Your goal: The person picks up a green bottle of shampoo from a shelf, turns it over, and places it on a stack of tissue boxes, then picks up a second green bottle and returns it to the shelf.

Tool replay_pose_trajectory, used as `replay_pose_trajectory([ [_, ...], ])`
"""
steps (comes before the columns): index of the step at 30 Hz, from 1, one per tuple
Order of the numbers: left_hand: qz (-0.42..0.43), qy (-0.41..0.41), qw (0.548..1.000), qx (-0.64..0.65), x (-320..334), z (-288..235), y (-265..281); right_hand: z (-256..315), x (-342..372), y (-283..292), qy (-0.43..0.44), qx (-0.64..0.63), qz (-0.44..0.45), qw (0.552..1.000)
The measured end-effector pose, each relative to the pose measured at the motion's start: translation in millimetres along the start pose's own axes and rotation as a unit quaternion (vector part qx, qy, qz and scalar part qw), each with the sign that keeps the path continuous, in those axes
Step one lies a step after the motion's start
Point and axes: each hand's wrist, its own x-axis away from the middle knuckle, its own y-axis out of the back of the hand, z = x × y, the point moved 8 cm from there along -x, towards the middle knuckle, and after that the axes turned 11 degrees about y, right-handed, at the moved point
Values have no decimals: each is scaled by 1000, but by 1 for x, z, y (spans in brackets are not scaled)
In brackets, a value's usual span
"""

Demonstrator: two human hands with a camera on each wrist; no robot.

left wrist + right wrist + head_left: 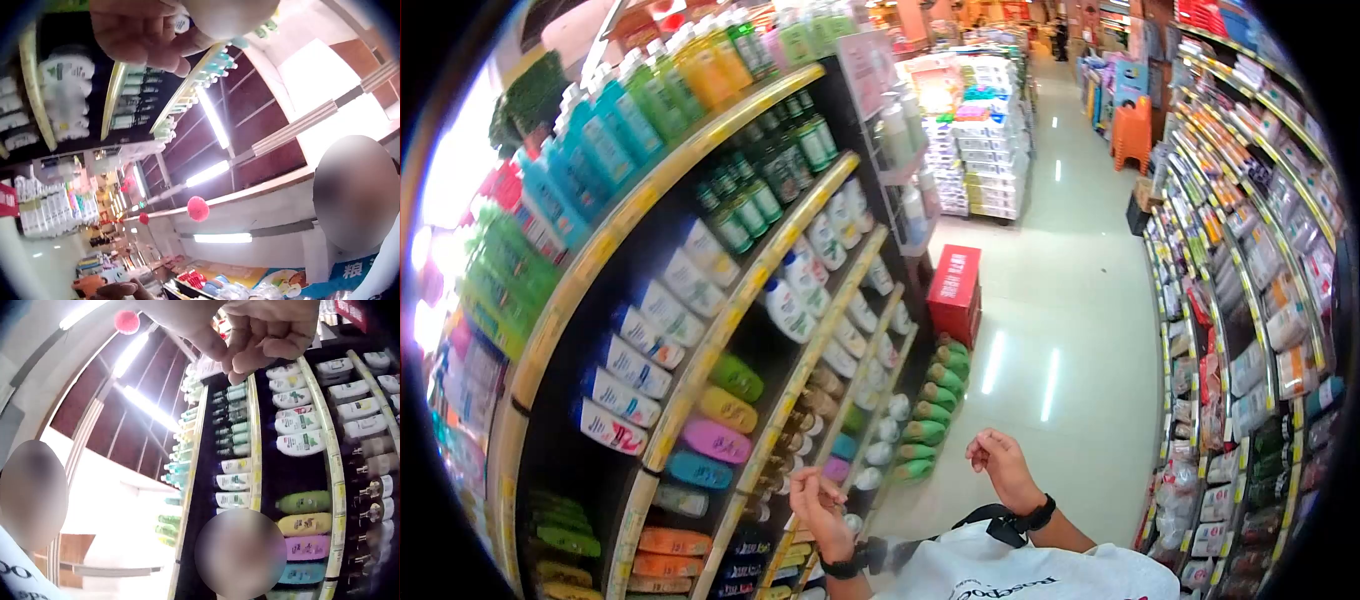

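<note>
In the head view my left hand is raised beside the lower shelves, its fingers loosely bent and holding nothing. To its right, my right hand hangs over the aisle floor, also empty with relaxed, bent fingers. The left wrist view has the left hand at the top edge, in front of shelved bottles. At the top of the right wrist view is the right hand, fingers loosely curled. The two hands are apart, and neither visibly touches a product.
Tilted shelves of bottles fill the left side. Green bottles stand on the floor beside a red box. Further up the aisle are stacked white packages and orange stools. Packed shelves line the right.
</note>
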Motion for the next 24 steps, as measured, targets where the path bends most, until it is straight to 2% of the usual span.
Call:
replay_pose_trajectory([
  [6,117,76,990,-32,-13,45,-86,24,2,84,2,-109,-98,989],
  [12,217,140,965,-53,-34,84,-157,51,-3,129,66,-167,-169,969],
  [15,225,165,958,-71,-53,109,-186,55,-13,144,58,-196,-203,958],
  [19,260,152,951,-71,-86,127,-235,63,-46,165,53,-222,-230,946],
  [22,271,172,946,-51,-121,147,-272,83,-80,178,82,-214,-248,941],
  [24,294,195,936,-16,-139,154,-302,103,-105,187,130,-207,-292,925],
])
